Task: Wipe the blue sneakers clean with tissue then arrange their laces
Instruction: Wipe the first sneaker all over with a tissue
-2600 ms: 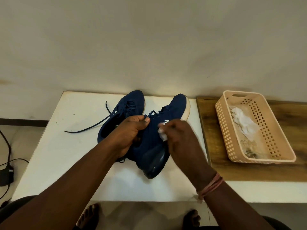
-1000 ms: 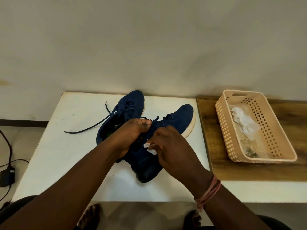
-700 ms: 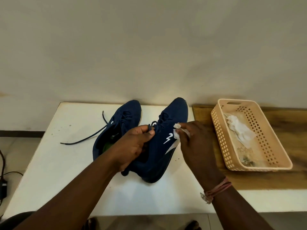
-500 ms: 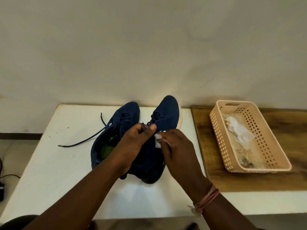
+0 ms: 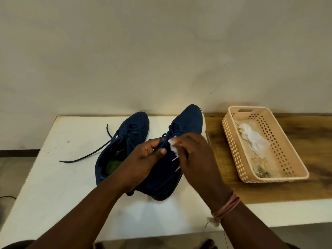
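Gripping the right-hand blue sneaker (image 5: 186,123) at its tongue, the left hand (image 5: 143,162) curls thumb and fingers (image 5: 161,151) round the collar, holding it tilted above the white worktop (image 5: 53,177). The right hand (image 5: 195,155) pinches a crumpled white tissue (image 5: 173,149) against the shoe's side. The other sneaker (image 5: 133,130) lies just left, touching it, one lace (image 5: 86,155) trailing across the worktop. A peach basket (image 5: 287,141) with used tissue stands well apart on a wooden board (image 5: 316,159).
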